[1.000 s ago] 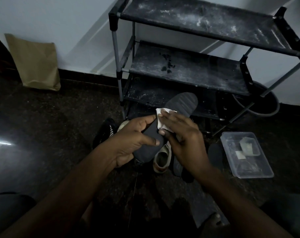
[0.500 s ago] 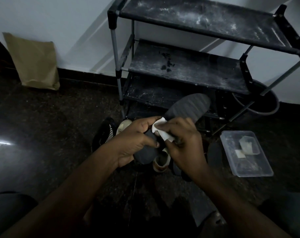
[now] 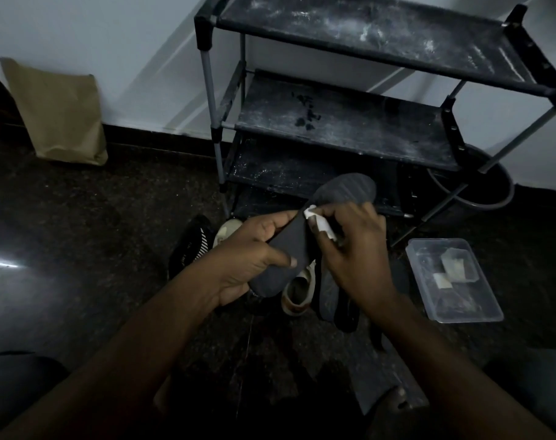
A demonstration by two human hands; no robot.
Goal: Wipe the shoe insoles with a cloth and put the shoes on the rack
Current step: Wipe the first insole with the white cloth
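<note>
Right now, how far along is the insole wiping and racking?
Done: nothing visibly finished; no shoe shows on the rack. In hand: the left hand holds a dark insole while the right hand presses a white cloth on it. Left: the beige shoe and black shoe lie on the floor, not yet racked.

The floor bears the rack beyond the grip and a clear container to its right. Beneath the grip lie a striped shoe, a cream shoe and, apparently, a dark insole.

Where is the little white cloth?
Mid-frame in the head view, the right hand presses the white cloth on the dark insole held by the left hand, before the shoe rack.
</note>
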